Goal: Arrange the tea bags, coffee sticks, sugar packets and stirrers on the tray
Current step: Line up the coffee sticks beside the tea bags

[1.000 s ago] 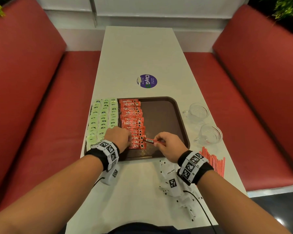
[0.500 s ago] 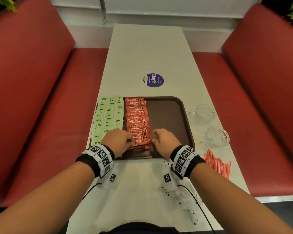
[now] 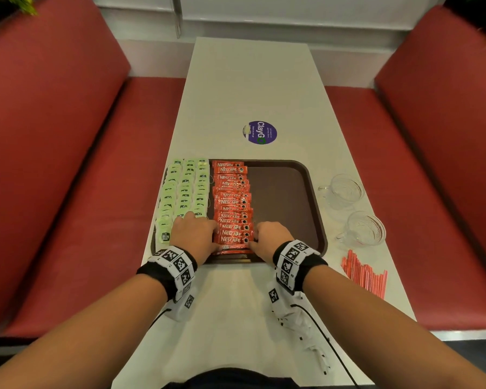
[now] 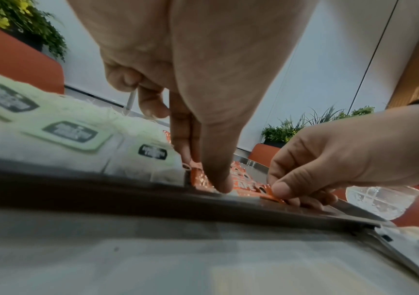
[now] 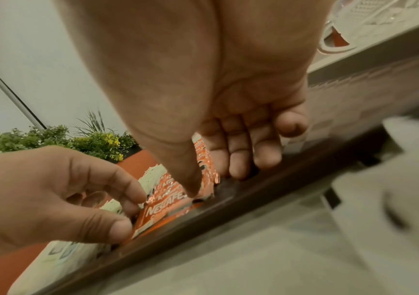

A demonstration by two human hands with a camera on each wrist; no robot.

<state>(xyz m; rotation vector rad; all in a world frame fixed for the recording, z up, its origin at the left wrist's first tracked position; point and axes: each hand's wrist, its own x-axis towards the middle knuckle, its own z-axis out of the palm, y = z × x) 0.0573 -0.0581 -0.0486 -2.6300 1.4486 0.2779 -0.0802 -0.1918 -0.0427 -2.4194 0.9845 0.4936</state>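
Nearest coffee stick (image 3: 230,250) lies crosswise, one end at each hand.
Left hand (image 3: 194,237) and right hand (image 3: 270,236) each pinch an end against the tray (image 3: 314,217) rim.

Brown rectangular tray (image 3: 292,197) with rounded corners, lying flat near the surface's near edge, toward its left side. Pale green tea bags (image 3: 185,189) laid in three overlapping columns along the tray's left side, dark labels up. Red coffee sticks (image 3: 232,203) stacked in one overlapping column just right of the tea bags, running from the tray's far rim to its near rim, white lettering facing up. Nearest coffee stick (image 5: 168,209) lay flat against the near rim, pinched at each end. Right half of the tray bare. Red-and-white stirrers (image 3: 365,273) fanned in a flat bundle off the tray, by the surface's right edge.
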